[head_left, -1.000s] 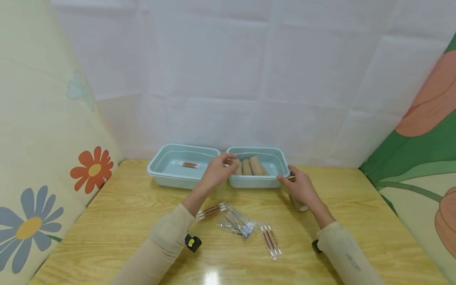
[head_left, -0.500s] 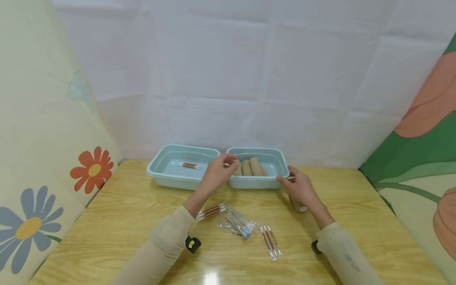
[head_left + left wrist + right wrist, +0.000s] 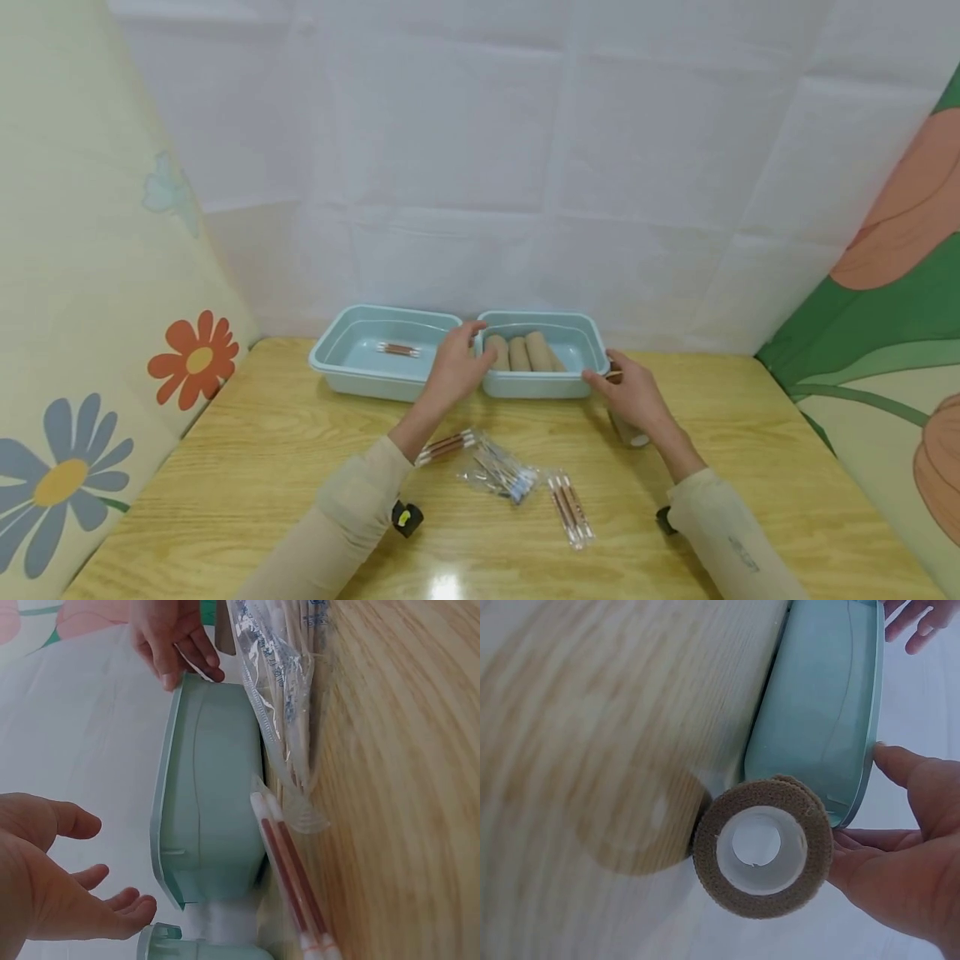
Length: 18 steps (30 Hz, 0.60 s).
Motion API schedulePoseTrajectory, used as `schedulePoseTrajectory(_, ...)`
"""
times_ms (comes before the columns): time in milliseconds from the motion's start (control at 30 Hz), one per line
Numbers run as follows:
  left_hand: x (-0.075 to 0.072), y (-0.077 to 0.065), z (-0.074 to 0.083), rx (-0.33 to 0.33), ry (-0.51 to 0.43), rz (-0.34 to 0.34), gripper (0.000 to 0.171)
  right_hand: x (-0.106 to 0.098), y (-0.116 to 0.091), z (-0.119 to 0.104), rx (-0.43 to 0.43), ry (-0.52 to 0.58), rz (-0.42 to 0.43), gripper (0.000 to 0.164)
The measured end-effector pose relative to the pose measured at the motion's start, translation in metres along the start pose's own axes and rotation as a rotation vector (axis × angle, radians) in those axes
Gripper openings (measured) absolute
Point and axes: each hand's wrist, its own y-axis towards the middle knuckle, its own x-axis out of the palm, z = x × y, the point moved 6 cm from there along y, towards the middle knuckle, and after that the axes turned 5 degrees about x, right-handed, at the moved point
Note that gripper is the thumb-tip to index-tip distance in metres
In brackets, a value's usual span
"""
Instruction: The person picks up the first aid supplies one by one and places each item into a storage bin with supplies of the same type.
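Note:
Two pale blue plastic basins stand side by side at the back of the table. In the right basin (image 3: 536, 385) lie several tan bandage rolls (image 3: 519, 353). My left hand (image 3: 456, 365) is beside that basin's left end, thumb and fingers apart, holding nothing; the left wrist view shows a gap between its fingertips and the rim. My right hand (image 3: 636, 392) grips the basin's right corner, its thumb (image 3: 898, 761) at the rim and fingers round the end. Below the right palm, another bandage roll (image 3: 780, 904) with a white core lies on the table, mostly hidden in the head view.
The left basin (image 3: 375, 383) holds a small packet of brown-stemmed swabs (image 3: 399, 349). In front lie a clear bag of cotton swabs (image 3: 501, 471) and two packs of brown-stemmed swabs, one left (image 3: 445, 447) and one right (image 3: 571, 508). A white sheet (image 3: 465, 167) hangs behind.
My left thumb and fingers have spread apart and drawn slightly left, so the leftmost bandage roll shows more. My right hand has stayed at the basin's corner.

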Motion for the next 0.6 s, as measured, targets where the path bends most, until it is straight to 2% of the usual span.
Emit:
schedulePoseTrajectory(367,0.013,-0.002,-0.008,0.006,0.070,-0.062,0.072,-0.012,-0.004,-0.005,0.026,-0.043,0.012,0.069)
schedulePoseTrajectory(600,0.020,-0.009,-0.013,-0.031,0.043,-0.043,0.079,-0.019,-0.008,-0.007,0.008,-0.054,0.043,0.062)
